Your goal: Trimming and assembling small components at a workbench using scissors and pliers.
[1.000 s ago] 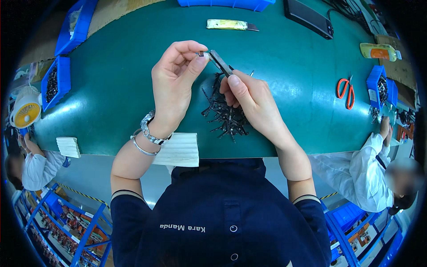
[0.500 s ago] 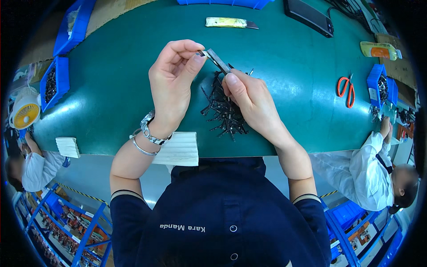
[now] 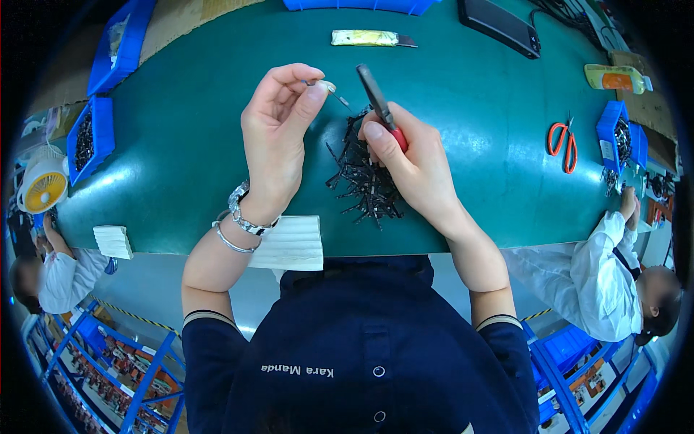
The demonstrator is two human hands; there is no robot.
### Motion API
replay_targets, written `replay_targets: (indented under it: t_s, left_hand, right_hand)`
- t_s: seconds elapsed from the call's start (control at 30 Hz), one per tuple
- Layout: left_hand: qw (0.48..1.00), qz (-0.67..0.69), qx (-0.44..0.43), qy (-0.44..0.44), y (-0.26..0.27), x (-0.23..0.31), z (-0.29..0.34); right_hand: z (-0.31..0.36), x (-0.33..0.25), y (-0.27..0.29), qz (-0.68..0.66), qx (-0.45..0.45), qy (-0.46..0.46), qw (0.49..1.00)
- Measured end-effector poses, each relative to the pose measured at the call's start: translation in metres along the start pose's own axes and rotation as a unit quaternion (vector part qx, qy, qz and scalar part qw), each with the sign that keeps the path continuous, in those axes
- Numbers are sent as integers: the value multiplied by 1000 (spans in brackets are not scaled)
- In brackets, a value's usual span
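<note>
Between the thumb and fingertips of my left hand [image 3: 278,119] is a small thin part [image 3: 338,96], pale near the fingers and dark towards its free end. My right hand [image 3: 413,163] is closed around red-handled pliers [image 3: 374,92], whose long grey metal nose points up and away to the left. The pliers' nose is apart from the small part. A tangled heap of short black cable pieces [image 3: 365,184] lies on the green table [image 3: 217,155], beside and partly behind my right hand.
A yellow-handled utility knife [image 3: 365,37] lies at the far side, with a black box-shaped device [image 3: 499,27] right of it. Red-handled scissors [image 3: 562,147] and blue bins [image 3: 614,137] are to the right. White folded cloth [image 3: 293,242] lies at the near edge. People sit at both sides.
The pliers have come away from the small part and turned more upright, so their red handle now shows. My left hand stays nearly in place, still pinching the part.
</note>
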State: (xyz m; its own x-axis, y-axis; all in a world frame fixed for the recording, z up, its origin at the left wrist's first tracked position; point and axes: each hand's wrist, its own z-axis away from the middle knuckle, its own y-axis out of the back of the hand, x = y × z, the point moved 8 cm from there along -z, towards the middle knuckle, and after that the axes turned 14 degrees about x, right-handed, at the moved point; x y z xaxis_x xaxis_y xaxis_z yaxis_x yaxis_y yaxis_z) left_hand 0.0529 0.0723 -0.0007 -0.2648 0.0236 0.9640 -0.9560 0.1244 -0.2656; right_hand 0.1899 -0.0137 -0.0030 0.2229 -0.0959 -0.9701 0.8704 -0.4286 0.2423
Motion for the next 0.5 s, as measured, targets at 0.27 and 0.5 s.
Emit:
replay_targets:
  t_s: [0.27,0.5]
  left_hand:
    - [988,36,-94,121,-15,-23,11]
    - [980,53,-119,151,-23,-24,15]
  right_hand:
    - [2,5,-3,-125,-37,-97,987]
    - [2,6,-1,-99,-39,-84,991]
